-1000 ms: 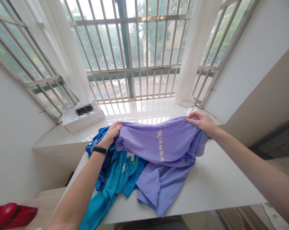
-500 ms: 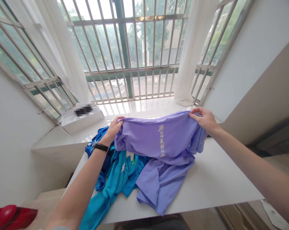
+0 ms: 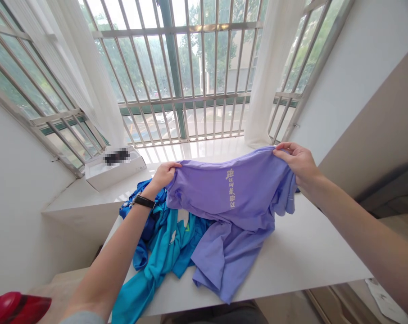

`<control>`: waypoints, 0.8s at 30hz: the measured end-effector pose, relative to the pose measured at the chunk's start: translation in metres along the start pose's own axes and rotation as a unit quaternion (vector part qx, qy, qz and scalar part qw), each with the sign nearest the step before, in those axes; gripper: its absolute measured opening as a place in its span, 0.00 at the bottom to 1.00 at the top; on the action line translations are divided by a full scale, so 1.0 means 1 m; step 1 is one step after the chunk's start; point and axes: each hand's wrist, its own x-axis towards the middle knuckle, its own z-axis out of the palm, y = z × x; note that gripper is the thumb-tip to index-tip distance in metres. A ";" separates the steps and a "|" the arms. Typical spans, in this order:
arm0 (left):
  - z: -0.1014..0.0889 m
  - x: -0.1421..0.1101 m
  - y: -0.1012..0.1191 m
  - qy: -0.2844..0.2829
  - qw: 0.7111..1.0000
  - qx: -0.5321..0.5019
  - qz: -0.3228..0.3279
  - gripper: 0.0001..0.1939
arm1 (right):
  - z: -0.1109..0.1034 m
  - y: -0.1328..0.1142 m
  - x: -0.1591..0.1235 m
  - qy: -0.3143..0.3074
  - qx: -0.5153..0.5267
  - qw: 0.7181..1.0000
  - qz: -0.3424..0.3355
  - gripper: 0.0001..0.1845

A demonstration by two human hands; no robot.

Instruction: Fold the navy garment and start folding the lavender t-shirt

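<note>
The left hand [image 3: 165, 174] and right hand [image 3: 300, 163] pinch the lavender T-shirt [image 3: 210, 189] by its upper edge, held higher above the white tabletop [image 3: 308, 252] than a second ago, the right hand raised most; the shirt's lower part still lies on the tabletop, the teal garment [image 3: 156, 265] there unmoved

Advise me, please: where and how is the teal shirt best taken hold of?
Probably by the long loose end of the teal shirt, pinched from the near side. This end stretches toward the near edge of the table, while the upper part is bunched against blue cloth and seems partly covered by the purple shirt, held by left hand and right hand.
</note>
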 end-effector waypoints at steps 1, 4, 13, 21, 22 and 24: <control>0.004 -0.004 0.002 0.002 0.999 0.037 0.023 0.14 | 0.004 -0.002 -0.005 -0.008 0.019 0.999 0.030 0.14; 0.018 -0.020 0.018 0.020 0.993 0.092 0.075 0.15 | 0.020 -0.005 -0.027 -0.061 0.080 0.987 0.125 0.14; 0.091 -0.104 0.069 -0.254 0.876 -0.386 -0.140 0.26 | 0.090 0.029 -0.127 -0.390 0.211 0.867 0.229 0.29; 0.078 -0.154 0.023 -0.171 0.789 -0.539 -0.241 0.24 | 0.080 0.058 -0.154 -0.408 0.005 0.911 -0.057 0.29; 0.071 -0.156 0.021 -0.168 0.787 -0.538 -0.253 0.23 | 0.078 0.062 -0.147 -0.377 -0.029 0.921 -0.092 0.27; 0.059 -0.159 0.019 -0.167 0.789 -0.524 -0.275 0.21 | 0.079 0.073 -0.128 -0.319 -0.085 0.932 -0.150 0.21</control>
